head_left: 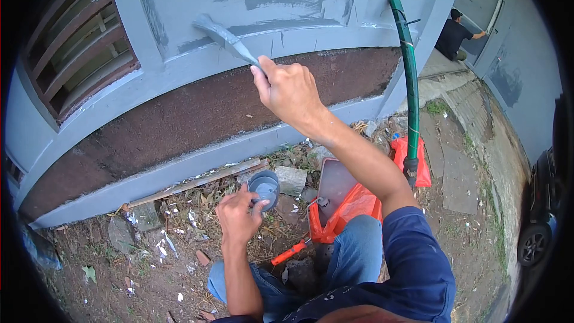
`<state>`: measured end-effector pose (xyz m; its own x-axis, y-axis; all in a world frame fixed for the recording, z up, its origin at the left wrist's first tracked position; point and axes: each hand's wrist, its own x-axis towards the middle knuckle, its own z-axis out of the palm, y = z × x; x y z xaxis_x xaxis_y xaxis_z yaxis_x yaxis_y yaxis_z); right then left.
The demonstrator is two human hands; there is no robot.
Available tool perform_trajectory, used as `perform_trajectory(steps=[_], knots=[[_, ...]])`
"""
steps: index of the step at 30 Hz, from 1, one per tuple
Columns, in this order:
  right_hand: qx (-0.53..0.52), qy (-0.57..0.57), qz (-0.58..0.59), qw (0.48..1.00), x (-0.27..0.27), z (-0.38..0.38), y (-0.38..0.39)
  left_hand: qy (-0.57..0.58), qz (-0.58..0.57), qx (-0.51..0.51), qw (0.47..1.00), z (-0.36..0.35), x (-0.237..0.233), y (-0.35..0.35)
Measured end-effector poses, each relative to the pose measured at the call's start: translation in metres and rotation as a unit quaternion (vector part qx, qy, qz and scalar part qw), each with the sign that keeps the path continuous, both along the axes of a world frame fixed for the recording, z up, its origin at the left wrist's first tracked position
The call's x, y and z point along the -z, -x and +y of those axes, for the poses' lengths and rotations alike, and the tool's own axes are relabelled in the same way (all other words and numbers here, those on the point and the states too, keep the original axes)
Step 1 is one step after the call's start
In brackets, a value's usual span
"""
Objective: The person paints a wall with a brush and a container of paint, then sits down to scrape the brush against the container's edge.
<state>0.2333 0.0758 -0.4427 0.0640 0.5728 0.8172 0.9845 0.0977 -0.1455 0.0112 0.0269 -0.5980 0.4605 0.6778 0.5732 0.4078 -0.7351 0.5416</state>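
My right hand (289,91) is raised and closed on the handle of a paintbrush (222,37) coated in grey paint. The bristles press against the grey-painted wall (263,0), on the ledge above a band of bare brown wall (197,113). My left hand (238,215) is low, near my knee, holding a small round cup of grey paint (264,188) over the littered ground. I am crouched, with blue jeans and a dark blue sleeve in view.
A green pole (409,78) leans on the wall corner. An orange plastic bag (350,206) and an orange-handled tool (291,252) lie by my knee. A wooden stick (197,183) lies along the wall base. Another person (455,34) works at a far wall. A louvred window (78,42) is upper left.
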Motion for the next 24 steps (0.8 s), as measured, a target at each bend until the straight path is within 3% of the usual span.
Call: perform_trajectory(steps=[3,9,12,16,22,24], knots=[[0.028,-0.017,0.013,0.999,-0.01,-0.005,-0.034,0.017,0.013,0.003,1.0,-0.004,-0.005,0.002],[0.257,-0.015,0.078,0.963,-0.017,-0.061,-0.142,0.016,0.002,0.003,1.0,-0.001,-0.004,0.005],[0.31,-0.041,0.077,0.947,-0.012,-0.072,-0.159,-0.003,-0.014,0.007,1.0,0.001,-0.001,0.001],[0.303,-0.004,0.043,0.952,-0.005,-0.067,-0.117,0.004,-0.01,0.009,1.0,-0.001,-0.001,0.001],[0.077,0.034,0.032,0.996,0.008,-0.035,-0.027,-0.019,-0.001,0.012,1.0,-0.004,-0.002,-0.001],[0.052,0.024,0.043,0.997,0.007,-0.033,-0.023,-0.011,0.006,0.011,1.0,-0.004,0.0,0.0]])
